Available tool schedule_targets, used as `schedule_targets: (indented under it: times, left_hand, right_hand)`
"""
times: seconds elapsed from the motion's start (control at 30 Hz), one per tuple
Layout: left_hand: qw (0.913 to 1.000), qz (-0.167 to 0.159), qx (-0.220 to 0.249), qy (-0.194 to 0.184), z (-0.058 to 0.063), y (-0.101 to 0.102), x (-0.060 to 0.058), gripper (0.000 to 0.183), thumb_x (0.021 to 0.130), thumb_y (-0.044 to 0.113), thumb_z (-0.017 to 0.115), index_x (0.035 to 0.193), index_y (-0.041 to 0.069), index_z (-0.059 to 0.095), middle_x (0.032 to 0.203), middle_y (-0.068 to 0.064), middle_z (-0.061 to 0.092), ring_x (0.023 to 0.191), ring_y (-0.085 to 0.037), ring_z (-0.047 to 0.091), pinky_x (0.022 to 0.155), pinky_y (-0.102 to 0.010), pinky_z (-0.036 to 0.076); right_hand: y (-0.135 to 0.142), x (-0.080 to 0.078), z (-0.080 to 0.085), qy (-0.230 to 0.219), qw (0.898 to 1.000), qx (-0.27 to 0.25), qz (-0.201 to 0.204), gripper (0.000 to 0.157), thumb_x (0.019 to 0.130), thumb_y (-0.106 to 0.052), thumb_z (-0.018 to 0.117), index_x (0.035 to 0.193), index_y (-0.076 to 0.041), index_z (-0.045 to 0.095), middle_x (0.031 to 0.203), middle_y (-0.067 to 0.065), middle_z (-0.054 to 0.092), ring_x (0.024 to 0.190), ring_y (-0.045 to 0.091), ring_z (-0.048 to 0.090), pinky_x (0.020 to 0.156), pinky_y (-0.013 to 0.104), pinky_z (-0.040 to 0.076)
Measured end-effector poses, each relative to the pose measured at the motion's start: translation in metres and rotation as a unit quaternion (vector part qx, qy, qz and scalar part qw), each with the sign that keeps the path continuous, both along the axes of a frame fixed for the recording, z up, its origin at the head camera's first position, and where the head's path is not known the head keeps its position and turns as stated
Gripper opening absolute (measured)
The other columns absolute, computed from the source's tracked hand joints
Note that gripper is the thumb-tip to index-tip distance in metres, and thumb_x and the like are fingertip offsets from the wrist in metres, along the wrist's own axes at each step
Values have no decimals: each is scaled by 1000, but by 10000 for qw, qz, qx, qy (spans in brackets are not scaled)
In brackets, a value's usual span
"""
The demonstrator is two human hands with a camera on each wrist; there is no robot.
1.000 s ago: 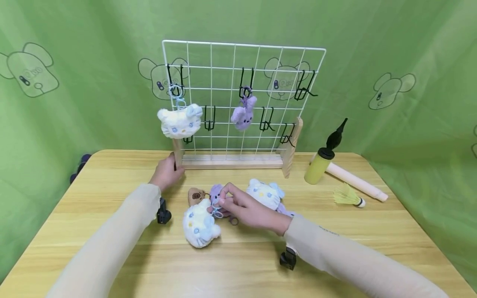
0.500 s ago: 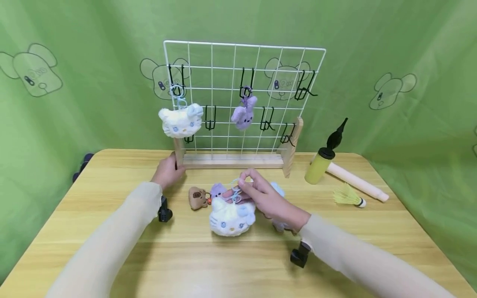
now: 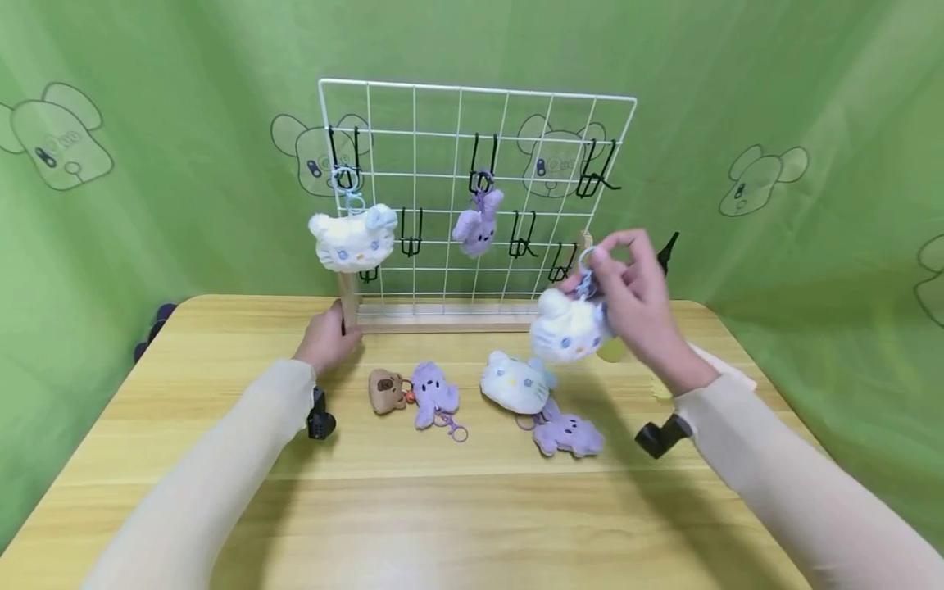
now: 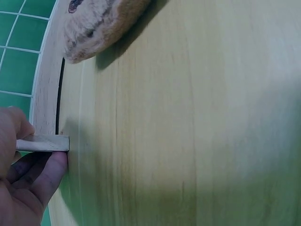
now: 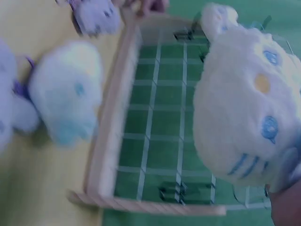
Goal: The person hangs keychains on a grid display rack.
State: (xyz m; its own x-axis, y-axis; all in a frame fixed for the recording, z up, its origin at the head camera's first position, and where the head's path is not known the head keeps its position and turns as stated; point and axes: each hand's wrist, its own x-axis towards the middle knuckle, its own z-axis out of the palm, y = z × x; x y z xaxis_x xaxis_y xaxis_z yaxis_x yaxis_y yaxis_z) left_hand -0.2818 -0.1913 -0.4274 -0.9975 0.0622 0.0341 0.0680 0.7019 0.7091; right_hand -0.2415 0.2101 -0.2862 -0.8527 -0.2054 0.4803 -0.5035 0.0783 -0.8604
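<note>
My right hand (image 3: pixel 637 307) pinches the pale blue ring of a white plush cat keychain (image 3: pixel 566 328), which hangs in the air before the rack's right end. The same cat's face (image 5: pixel 244 103) fills the right side of the right wrist view. With my left hand (image 3: pixel 327 340) I grip the left wooden foot of the white wire grid rack (image 3: pixel 457 322); in the left wrist view thumb and fingers pinch that foot (image 4: pixel 44 143). On the rack's black hooks hang another white plush cat (image 3: pixel 356 242) at left and a purple plush rabbit (image 3: pixel 478 225) in the middle.
On the table lie a brown plush keychain (image 3: pixel 387 392), a purple plush (image 3: pixel 433 393), a white plush cat (image 3: pixel 518 383) and another purple plush (image 3: pixel 568 434). Several black hooks (image 3: pixel 522 238) stick out from the grid. A pump and pale rod (image 3: pixel 719 365) are partly hidden behind my right arm.
My right hand has lifted the white plush cat keychain off the table and carried it up and right toward the rack. My left hand stays on the rack's foot.
</note>
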Motion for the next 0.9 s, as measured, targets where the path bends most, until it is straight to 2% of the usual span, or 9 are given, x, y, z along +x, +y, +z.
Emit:
schedule_targets:
  times: [0.2, 0.3, 0.4, 0.63, 0.83, 0.9]
  left_hand:
    - [10000, -39, -59, -41, -4, 2, -1, 51, 100, 9, 56, 145, -12, 43, 127, -38, 64, 102, -44, 69, 92, -53, 61]
    - [10000, -15, -20, 34, -4, 1, -1, 48, 100, 8, 57, 141, -12, 45, 123, -37, 65, 99, -43, 68, 90, -53, 61]
    - [10000, 8, 12, 96, -2, 0, 1, 47, 99, 8, 57, 140, -13, 45, 123, -38, 65, 98, -43, 68, 89, -54, 61]
    - [10000, -26, 17, 7, -2, -1, 2, 53, 100, 8, 56, 147, -12, 41, 129, -39, 63, 105, -46, 69, 94, -55, 61]
    - [10000, 0, 9, 31, -1, 0, 1, 52, 100, 7, 56, 146, -11, 43, 124, -38, 65, 99, -43, 69, 90, -52, 62]
    - [10000, 9, 24, 31, -1, 0, 1, 52, 100, 7, 57, 146, -11, 43, 123, -37, 65, 97, -42, 69, 88, -51, 62]
  right_hand:
    - [16, -22, 25, 478, 9974, -336, -432, 6, 108, -14, 52, 113, -11, 50, 74, 3, 70, 74, 12, 74, 57, 25, 62]
    - [18, -35, 37, 465, 9957, -348, -721, 8, 108, -16, 53, 114, -13, 50, 72, 3, 67, 77, 13, 73, 61, 23, 63]
    - [17, -48, 46, 232, 9945, -287, -979, 11, 108, -20, 53, 116, -14, 49, 72, 3, 65, 79, 14, 73, 64, 24, 64]
    - [15, -69, 47, -363, 9897, 20, -1382, 13, 109, -23, 50, 119, -14, 47, 76, 0, 63, 83, 11, 73, 67, 22, 64]
    - [11, -81, 41, -452, 9852, 479, -1580, 4, 110, -18, 47, 114, -19, 46, 80, -5, 69, 84, 7, 73, 71, 20, 63]
    - [9, -83, 41, -440, 9855, 508, -1559, 6, 110, -14, 47, 112, -21, 46, 78, -5, 67, 85, 8, 73, 73, 20, 63]
